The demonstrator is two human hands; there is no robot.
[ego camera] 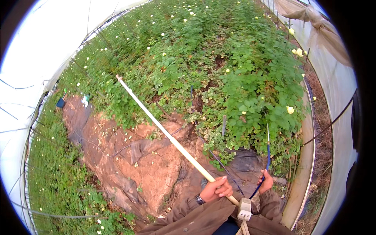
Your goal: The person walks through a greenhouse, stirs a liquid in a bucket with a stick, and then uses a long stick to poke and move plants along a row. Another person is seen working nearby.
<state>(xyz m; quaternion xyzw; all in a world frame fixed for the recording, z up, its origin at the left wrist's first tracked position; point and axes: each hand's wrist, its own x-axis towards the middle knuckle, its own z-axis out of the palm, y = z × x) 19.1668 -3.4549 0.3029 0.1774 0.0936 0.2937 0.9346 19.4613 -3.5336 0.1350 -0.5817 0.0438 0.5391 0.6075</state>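
Observation:
My left hand (216,188), with a dark watch at the wrist, grips a long two-section pole (169,133), white at the far part and cream near me. The pole slants up and left across bare ground to the rose foliage, and a small brownish fitting caps its far end. My right hand (265,180) closes around a slim blue shaft (268,155). That shaft's thin, pale upper end enters the rose leaves, and its lower end passes toward my waist. A white block with holes (244,209) hangs at my waist, beside the pole's near end.
Rose bushes (249,76) with pale yellow blooms fill the ground ahead. Torn dark plastic sheeting (138,151) and thin hoses (224,167) lie on the soil. A short grey pipe (224,125) stands upright. At right run a pale edging (307,158) and the plastic wall (337,108).

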